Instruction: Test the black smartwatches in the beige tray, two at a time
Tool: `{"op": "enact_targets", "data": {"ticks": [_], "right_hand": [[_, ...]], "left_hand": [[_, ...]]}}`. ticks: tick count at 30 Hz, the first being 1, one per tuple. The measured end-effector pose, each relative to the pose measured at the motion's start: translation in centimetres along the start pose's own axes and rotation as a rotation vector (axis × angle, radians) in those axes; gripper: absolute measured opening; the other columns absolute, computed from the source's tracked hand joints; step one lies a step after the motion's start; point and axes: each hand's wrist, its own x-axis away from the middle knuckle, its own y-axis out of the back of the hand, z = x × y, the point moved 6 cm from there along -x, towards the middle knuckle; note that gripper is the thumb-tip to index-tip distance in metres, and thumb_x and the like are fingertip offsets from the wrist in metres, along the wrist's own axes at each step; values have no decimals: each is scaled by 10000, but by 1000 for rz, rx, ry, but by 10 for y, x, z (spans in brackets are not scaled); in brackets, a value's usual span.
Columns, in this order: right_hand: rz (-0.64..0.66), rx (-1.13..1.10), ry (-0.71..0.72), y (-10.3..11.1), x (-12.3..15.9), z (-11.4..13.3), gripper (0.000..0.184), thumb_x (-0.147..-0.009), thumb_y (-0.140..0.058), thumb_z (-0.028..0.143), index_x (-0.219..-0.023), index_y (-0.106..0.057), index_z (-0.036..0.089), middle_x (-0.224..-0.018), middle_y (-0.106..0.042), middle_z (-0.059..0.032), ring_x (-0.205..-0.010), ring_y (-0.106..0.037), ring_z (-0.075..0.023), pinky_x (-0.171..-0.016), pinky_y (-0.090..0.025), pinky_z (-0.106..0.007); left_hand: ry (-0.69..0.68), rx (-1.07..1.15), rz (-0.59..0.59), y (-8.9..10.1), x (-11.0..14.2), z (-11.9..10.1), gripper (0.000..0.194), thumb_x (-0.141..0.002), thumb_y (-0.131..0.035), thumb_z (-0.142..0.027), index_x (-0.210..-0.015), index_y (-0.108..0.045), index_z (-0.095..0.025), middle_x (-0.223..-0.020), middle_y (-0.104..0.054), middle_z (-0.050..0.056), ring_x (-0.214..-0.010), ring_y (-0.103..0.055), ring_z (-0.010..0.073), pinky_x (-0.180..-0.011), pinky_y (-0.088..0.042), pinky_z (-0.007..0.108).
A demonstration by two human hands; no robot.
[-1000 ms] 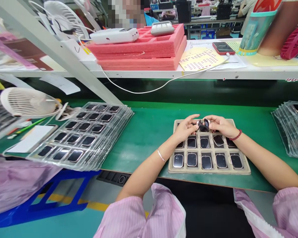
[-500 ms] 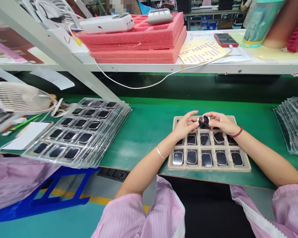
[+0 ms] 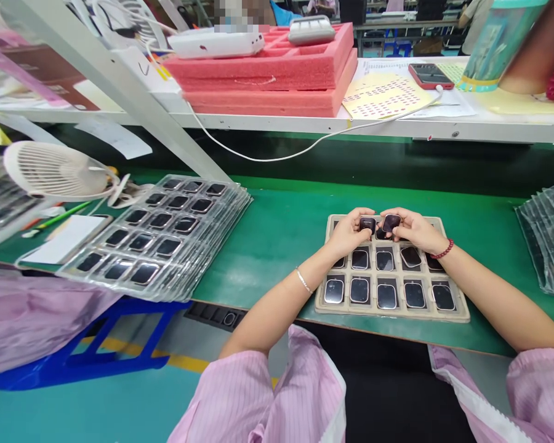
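Over the back row of a beige tray [image 3: 392, 316], my left hand [image 3: 348, 234] pinches a dark square watch face [image 3: 367, 224] with rounded corners. My right hand [image 3: 416, 231] grips a second dark watch face [image 3: 391, 223], tilted up, just to the right of the first. A small gap separates the two pieces. Several similar watch faces, such as the silver-rimmed one [image 3: 386, 296] in the front row, lie in the tray's compartments. My hands hide much of the back row.
Left on the green table [image 3: 277, 246] stands a stack of clear trays [image 3: 166, 231] bearing watch faces, beside a white fan [image 3: 58, 172]. More clear trays [image 3: 547, 240] are at the right edge. A white cable [image 3: 277, 160] droops from the shelf [image 3: 277, 123] holding red foam trays [image 3: 268, 92].
The two watch faces were close together between my fingertips and are now apart, one in each hand, turned to show their dark faces. The view has shifted slightly.
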Motion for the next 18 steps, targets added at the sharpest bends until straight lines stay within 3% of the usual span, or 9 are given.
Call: {"op": "enact_targets", "data": {"ticks": [4,8,12,15,18], "right_hand": [[10,-5,-10,0,0,-1,436,-758,-689,217,-1188,-615,214,-1082,-696,-73,-822,-693,-185,-594,-561,-260],[-8,-29,-12,4,0,-5,389,-790,-695,324,-1153,-607,213,-1071,-709,-84,-780,-690,-178,-599,-556,-276],[-120,89,64,16,-1,-2,239,-828,-643,389,-971,-618,200,-1022,-717,-92,-866,-680,-210,-721,-556,-350],[-249,450,203,15,-7,13,142,-806,-631,307,-873,-666,187,-1003,-703,-88,-935,-645,-233,-841,-512,-396],[-249,681,193,-8,-21,18,127,-810,-601,248,-872,-695,189,-902,-719,-59,-849,-647,-223,-808,-499,-373]], "left_hand": [[28,-12,3,-1,1,0,495,-722,-591,-113,-1207,-502,-156,-924,-695,48,-653,-624,96,-623,-501,215],[-3,-121,-85,16,-3,-5,279,-851,-524,-258,-1102,-568,-143,-897,-708,68,-652,-633,123,-586,-475,231],[-135,-585,-293,53,-3,-23,169,-848,-526,-233,-903,-671,-164,-938,-706,66,-891,-638,186,-814,-495,314],[-92,-990,-283,64,-2,-28,187,-835,-539,-222,-891,-715,-192,-942,-696,70,-983,-598,240,-892,-461,374],[-37,-1250,-266,64,1,-29,239,-861,-487,-202,-957,-705,-183,-971,-691,92,-992,-581,273,-861,-459,400]]}}
